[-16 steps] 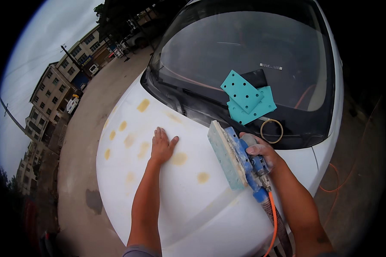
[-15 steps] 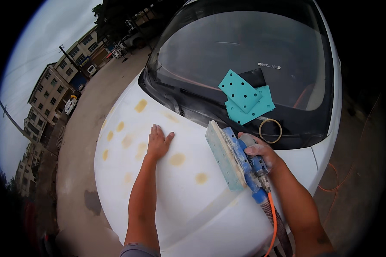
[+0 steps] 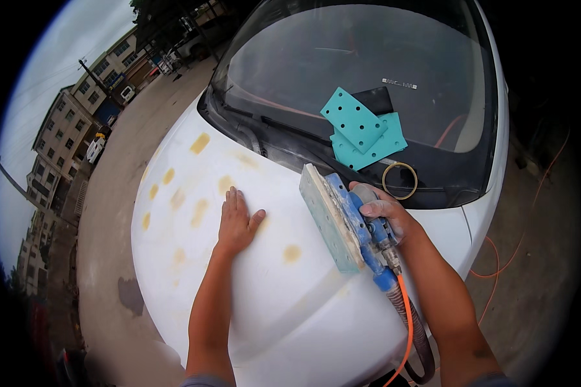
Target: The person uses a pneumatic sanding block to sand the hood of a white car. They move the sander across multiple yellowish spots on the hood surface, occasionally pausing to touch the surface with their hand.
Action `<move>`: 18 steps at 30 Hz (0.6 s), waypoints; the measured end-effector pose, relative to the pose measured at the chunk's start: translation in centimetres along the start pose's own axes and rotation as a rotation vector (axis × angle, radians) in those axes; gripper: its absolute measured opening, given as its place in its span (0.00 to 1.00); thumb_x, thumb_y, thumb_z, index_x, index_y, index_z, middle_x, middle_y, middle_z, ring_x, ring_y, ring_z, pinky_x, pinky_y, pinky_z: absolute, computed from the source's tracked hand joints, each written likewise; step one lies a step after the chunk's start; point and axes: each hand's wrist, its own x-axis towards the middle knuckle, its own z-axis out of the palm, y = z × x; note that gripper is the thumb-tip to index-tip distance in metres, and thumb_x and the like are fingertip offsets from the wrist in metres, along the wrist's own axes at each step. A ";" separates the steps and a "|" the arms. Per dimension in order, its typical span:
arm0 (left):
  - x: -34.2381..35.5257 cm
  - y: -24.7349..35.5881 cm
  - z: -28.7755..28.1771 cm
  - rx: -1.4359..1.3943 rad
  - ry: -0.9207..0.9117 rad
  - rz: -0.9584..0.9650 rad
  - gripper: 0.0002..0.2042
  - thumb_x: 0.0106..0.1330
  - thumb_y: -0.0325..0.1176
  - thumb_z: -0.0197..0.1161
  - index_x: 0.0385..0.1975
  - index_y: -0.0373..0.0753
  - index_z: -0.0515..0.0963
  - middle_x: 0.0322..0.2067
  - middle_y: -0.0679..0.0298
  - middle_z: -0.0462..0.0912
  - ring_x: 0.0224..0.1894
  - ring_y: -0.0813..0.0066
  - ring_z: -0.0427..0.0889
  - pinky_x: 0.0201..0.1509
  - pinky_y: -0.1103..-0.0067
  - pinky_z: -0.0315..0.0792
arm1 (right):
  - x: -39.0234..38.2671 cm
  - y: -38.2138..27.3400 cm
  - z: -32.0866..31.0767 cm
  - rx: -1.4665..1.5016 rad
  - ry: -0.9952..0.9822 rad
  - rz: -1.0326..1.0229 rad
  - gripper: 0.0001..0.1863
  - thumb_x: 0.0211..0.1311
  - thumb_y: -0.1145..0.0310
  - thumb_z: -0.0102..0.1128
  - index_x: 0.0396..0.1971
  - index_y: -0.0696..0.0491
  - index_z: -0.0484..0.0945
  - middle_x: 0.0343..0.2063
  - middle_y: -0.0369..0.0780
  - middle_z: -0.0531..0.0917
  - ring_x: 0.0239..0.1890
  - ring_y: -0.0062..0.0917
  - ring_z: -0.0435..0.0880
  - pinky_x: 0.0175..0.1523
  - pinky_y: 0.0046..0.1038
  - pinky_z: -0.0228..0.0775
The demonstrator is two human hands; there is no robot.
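So in the head view there's a white car hood [image 3: 265, 309] dotted with yellowish patches [image 3: 292, 253], some crisp, others pretty faint. The left hand [image 3: 239, 224] is palm-down on it, fingers stretched out and pointing toward the windshield [image 3: 284, 71], not gripping anything. One patch peeks out just past the fingertips and another is partly covered by the thumb.

The right hand [image 3: 388, 211] is wrapped around a blue sander [image 3: 354, 219], fingers curled over the grip and the thumb on top, skin all dusty white. The sander is over the hood's right part, tipped up on a slant so its pale green sanding face points left. Can't tell whether its lower corner touches the paint. An orange air hose [image 3: 409, 322] and a ribbed dust hose [image 3: 422, 348] run off its back end toward the bottom.

Up at the base of the glass, two teal sheets with holes [image 3: 354, 119] overlap, a flat black piece [image 3: 376, 100] partly tucked beneath them. A yellowish ring [image 3: 400, 197], looks like a tape roll, sits just beside the lower sheet.

Off to the left there's pavement [image 3: 103, 258] and a long building [image 3: 64, 126]; an orange line [image 3: 496, 258] loops over the ground on the right.
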 end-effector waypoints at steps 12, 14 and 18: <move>7.0 -14.8 -1.2 0.042 0.040 -0.356 0.47 0.77 0.64 0.49 0.73 0.18 0.57 0.77 0.32 0.52 0.81 0.39 0.49 0.83 0.59 0.46 | -0.1 0.1 -0.1 -0.087 0.004 -0.003 0.53 0.50 0.63 0.78 0.75 0.62 0.60 0.58 0.46 0.78 0.60 0.32 0.80 0.67 0.34 0.72; 5.9 -14.8 -1.0 0.033 0.037 -0.341 0.46 0.77 0.64 0.49 0.74 0.19 0.57 0.77 0.33 0.52 0.81 0.39 0.48 0.83 0.59 0.46 | -0.4 0.0 0.4 -0.071 0.032 0.004 0.52 0.50 0.64 0.78 0.75 0.62 0.60 0.58 0.47 0.78 0.60 0.32 0.80 0.67 0.34 0.73; 0.2 -12.3 -0.9 0.004 -0.005 -0.245 0.45 0.78 0.61 0.50 0.76 0.21 0.54 0.79 0.36 0.50 0.82 0.41 0.46 0.84 0.60 0.43 | -0.5 -0.1 0.2 -0.090 0.038 0.008 0.54 0.50 0.64 0.78 0.75 0.63 0.58 0.59 0.48 0.77 0.61 0.33 0.80 0.67 0.34 0.72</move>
